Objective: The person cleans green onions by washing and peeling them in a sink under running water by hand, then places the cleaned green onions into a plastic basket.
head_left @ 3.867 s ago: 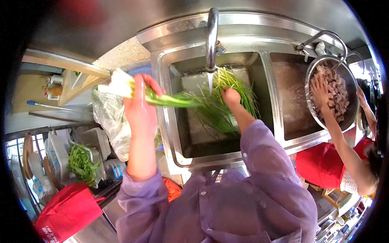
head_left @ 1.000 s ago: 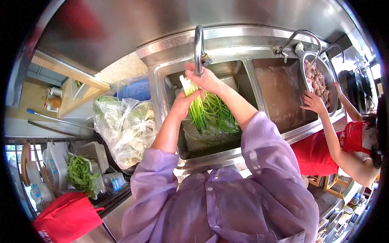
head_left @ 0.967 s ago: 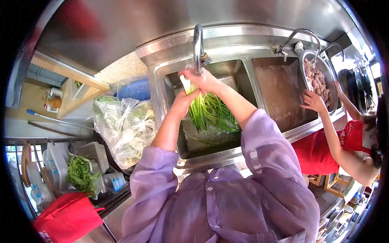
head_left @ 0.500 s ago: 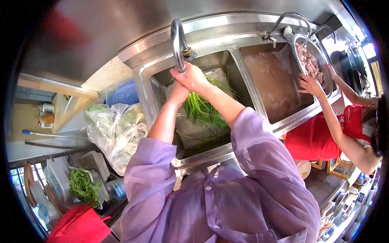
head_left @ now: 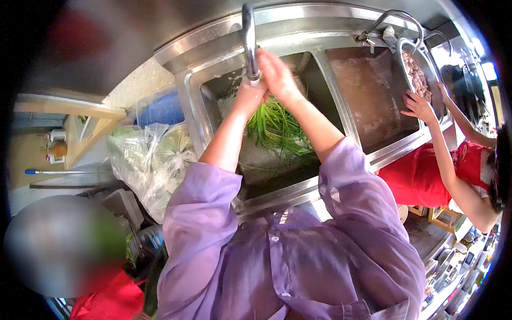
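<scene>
My left hand [head_left: 250, 95] is right beneath the mouth of the curved faucet [head_left: 248, 40], its fingers mostly hidden behind the spout and my other hand. Against it, on the right side of the spout, my right hand [head_left: 278, 77] has its fingers stretched out and a little blurred. Long thin green stalks, like scallions or chives [head_left: 274, 125], lie in the wet metal sink [head_left: 256, 169] below both hands. Their upper ends reach up to my hands, and I cannot tell whether the left fingers grip any.
Murky water fills the second basin [head_left: 362, 101] on the right. Beyond it, a co-worker in a red apron [head_left: 413, 176] holds a metal bowl of meat pieces [head_left: 418, 77]. Left of my sink are a clear plastic bag of greens [head_left: 152, 165] and a blue container [head_left: 161, 108].
My hands were clasped one over the other; now the right has opened and sits beside the left at the spout. A person's blurred head has come in at the lower left.
</scene>
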### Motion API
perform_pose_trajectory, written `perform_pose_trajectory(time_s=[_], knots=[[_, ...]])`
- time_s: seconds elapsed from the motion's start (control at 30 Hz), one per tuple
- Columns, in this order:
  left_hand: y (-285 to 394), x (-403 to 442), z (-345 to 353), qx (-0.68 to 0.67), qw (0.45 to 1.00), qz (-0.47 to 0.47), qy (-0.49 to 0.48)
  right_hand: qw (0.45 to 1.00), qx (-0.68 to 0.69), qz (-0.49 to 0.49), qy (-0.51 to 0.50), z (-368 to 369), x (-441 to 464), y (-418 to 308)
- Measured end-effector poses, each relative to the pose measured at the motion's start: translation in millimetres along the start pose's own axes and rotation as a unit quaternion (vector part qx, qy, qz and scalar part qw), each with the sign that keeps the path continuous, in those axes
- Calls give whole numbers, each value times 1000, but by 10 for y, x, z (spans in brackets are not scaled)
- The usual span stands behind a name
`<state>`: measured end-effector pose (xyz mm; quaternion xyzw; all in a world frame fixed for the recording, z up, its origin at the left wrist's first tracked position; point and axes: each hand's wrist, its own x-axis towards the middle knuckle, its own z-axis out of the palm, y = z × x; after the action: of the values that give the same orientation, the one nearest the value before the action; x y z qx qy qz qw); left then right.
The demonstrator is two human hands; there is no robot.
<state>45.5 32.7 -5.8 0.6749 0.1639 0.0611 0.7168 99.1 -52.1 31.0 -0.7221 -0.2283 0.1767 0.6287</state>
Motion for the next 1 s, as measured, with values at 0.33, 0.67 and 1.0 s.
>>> perform_pose_trajectory(time_s=[0.33, 0.67, 1.0], knots=[[366, -280, -630, -99, 988, 29, 119, 943, -283, 46, -167, 518, -120, 2135], [650, -391, -422, -68, 965, 75, 243, 760, -504, -47, -409, 826, -647, 3293], [854, -548, 593, -177, 938, 64, 293, 951, 2, 218, -219, -1267, -83, 1021]])
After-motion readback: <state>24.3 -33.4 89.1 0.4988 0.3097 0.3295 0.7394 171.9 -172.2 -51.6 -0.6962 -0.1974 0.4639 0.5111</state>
